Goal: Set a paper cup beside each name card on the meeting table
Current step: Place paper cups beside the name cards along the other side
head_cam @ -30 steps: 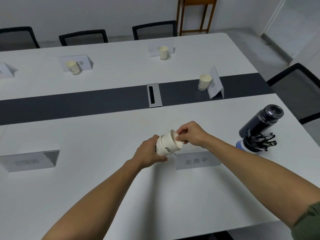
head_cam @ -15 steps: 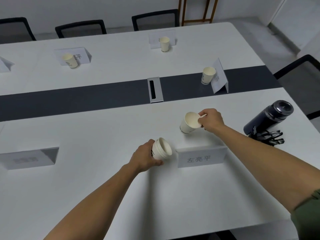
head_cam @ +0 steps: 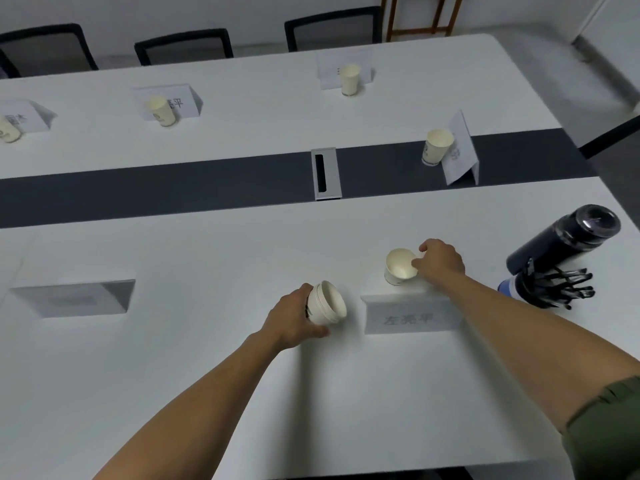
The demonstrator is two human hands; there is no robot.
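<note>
My right hand pinches the rim of a single paper cup, which stands upright on the white table just behind the near name card. My left hand grips a stack of paper cups, tilted with its mouth toward the right, left of that card. Another name card at the near left has no cup beside it. Cups stand by the far cards: cup, cup, cup, cup.
A dark flask lies at the right edge above a bundle of black pens. A grey cable box sits in the dark centre strip. Black chairs line the far side.
My right hand pulled one cup off the stack, carried it right and lowered it upright behind the near name card. My left hand kept the stack and lowered it slightly.
</note>
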